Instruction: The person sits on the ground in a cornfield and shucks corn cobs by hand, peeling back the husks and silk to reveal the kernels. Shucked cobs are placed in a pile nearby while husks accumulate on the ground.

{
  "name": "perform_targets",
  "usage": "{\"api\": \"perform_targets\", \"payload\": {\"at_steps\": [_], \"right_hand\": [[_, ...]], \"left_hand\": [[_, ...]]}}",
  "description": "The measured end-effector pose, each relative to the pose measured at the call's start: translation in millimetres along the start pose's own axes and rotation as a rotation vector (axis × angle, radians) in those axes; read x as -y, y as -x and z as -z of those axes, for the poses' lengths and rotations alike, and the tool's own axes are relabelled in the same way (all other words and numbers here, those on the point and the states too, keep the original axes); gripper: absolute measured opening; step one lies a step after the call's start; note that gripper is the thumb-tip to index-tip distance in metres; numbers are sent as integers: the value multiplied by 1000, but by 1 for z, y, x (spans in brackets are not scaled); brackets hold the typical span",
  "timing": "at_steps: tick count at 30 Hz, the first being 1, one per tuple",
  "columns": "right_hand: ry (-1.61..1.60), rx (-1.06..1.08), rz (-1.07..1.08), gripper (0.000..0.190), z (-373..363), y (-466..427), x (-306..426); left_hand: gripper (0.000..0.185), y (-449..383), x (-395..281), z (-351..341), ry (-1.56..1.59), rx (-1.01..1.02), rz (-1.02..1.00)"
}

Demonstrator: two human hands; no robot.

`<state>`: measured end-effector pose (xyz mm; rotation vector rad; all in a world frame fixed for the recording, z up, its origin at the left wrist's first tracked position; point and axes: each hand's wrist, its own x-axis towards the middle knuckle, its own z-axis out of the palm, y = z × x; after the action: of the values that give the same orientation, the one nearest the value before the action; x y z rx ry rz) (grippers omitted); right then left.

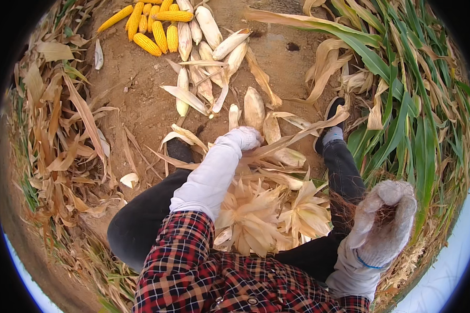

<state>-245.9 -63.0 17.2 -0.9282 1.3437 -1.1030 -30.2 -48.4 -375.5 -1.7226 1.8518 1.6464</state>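
Note:
My left hand (247,137), in a whitish glove, reaches down onto dry husk leaves and a husked corn ear (253,107) between my feet; its fingertips are hidden, so its grip does not show. Raised at the right, my right hand (384,223) wears a dirty white knit glove, with its fingers curled around brown corn silk (382,217). More ears in their husks (288,156) lie just beyond my lap. Peeled-back pale husks (250,215) are heaped between my legs.
Bare yellow corn cobs (147,44) lie at the top left on brown soil, beside a pile of unhusked ears (205,58). Dry stalks and leaves (70,137) line the left. Green and dry corn stalks (411,101) are piled on the right, close to my shoe (331,117).

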Motion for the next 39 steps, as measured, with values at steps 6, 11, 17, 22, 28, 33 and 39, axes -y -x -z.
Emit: {"api": "perform_targets", "payload": {"at_steps": [6, 11, 17, 22, 28, 33, 39], "right_hand": [[54, 2, -8, 42, -11, 1, 3], [19, -8, -5, 42, -12, 2, -4], [238, -41, 158, 42, -10, 3, -18], [52, 136, -57, 45, -11, 6, -1], [-17, 458, -216, 41, -5, -4, -4], [-128, 448, -122, 38, -7, -31, -30], [58, 577, 11, 46, -18, -64, -47]], "left_hand": [[48, 53, 108, 54, 803, -1391, 716], [51, 82, 212, 24, 608, -1287, 1082], [79, 62, 195, 36, 400, -938, 943], [70, 68, 180, 46, 1096, -1028, 739], [47, 63, 75, 29, 2046, -1029, -19], [48, 114, -77, 45, 1948, -717, -393], [43, 168, -123, 68, 1240, -498, -477]]}}
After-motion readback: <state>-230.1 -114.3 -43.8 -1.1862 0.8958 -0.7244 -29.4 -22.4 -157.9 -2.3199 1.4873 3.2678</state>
